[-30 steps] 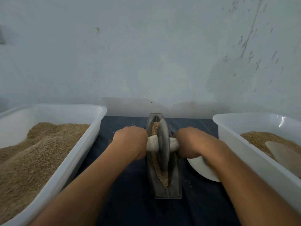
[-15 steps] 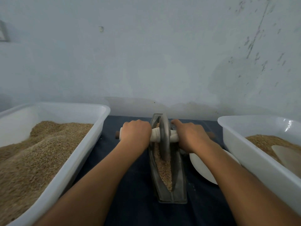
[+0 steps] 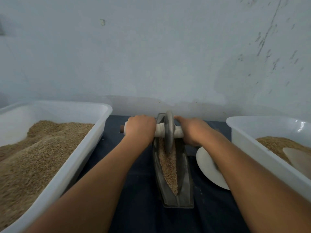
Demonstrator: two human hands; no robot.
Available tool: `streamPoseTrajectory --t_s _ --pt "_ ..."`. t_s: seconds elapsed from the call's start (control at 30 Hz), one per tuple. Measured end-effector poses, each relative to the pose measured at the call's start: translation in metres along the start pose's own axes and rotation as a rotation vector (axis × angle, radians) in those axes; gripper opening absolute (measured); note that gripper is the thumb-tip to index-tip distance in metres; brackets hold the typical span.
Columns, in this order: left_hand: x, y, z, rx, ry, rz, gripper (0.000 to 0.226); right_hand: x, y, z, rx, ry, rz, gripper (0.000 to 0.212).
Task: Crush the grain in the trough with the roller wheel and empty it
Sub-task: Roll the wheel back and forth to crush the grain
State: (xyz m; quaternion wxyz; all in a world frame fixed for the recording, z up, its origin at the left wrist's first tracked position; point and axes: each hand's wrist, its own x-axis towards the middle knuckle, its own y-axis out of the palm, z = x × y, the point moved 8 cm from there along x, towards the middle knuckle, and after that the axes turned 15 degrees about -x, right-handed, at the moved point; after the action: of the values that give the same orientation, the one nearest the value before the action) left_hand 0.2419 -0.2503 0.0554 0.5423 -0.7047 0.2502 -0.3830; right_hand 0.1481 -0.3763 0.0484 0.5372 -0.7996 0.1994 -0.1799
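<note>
Gripped the axle [image 3: 159,130] of the roller wheel [image 3: 168,132] with both fists: left hand [image 3: 140,129] wrapped round the pale handle on its side, right hand [image 3: 191,130] curled over the handle on the other. Stood upright between the 2 hands, the wheel, at the far end of the trough [image 3: 185,174], its lower edge sunk in the channel. Lay nearer than the hands, along the trough toward the body, a strip of grain [image 3: 168,165], coarse and seemingly only partly crushed. Judged as mid-crushing, with emptying not yet begun.

Sat just beside the right wrist, partly under the forearm, a white plate [image 3: 207,167]. Stood outward of the left hand 1 white tub [image 3: 94,145] heaped with grain; outward of the right hand, another tub [image 3: 252,140] with less.

Risks: uneven pressure from 1 fist, tipping the wheel off its line and riding it up the trough wall; too hard a push, spilling grain over the rim onto the dark cloth [image 3: 134,207]; sliding the narrow trough itself; knocking the plate with the right forearm.
</note>
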Motion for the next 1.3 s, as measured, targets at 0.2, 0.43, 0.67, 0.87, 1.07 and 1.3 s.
streamPoseTrajectory --t_s 0.2,0.43,0.67,0.87,1.07,1.3 --pt "-0.012 -0.004 -0.006 0.037 0.013 -0.033 0.02 -0.021 0.002 -0.002 -0.008 0.066 -0.077 0.099" --pt "-0.04 -0.01 -0.011 0.053 -0.012 -0.033 0.029 -0.048 -0.001 0.004 -0.009 0.062 -0.128 0.101" --pt "-0.063 -0.016 -0.017 0.052 -0.037 -0.029 0.039 -0.066 0.0 0.006 0.003 0.045 -0.111 0.076" --pt "-0.072 -0.016 -0.017 0.06 -0.037 0.008 0.044 -0.078 -0.009 0.001 0.157 -0.074 0.087 0.031" --pt "-0.075 -0.013 -0.015 -0.022 -0.035 0.196 0.044 -0.099 -0.032 -0.003 0.109 -0.15 0.157 0.037" --pt "-0.084 -0.023 -0.022 -0.083 -0.002 0.317 0.038 -0.112 -0.041 -0.005 0.074 -0.185 0.215 0.035"
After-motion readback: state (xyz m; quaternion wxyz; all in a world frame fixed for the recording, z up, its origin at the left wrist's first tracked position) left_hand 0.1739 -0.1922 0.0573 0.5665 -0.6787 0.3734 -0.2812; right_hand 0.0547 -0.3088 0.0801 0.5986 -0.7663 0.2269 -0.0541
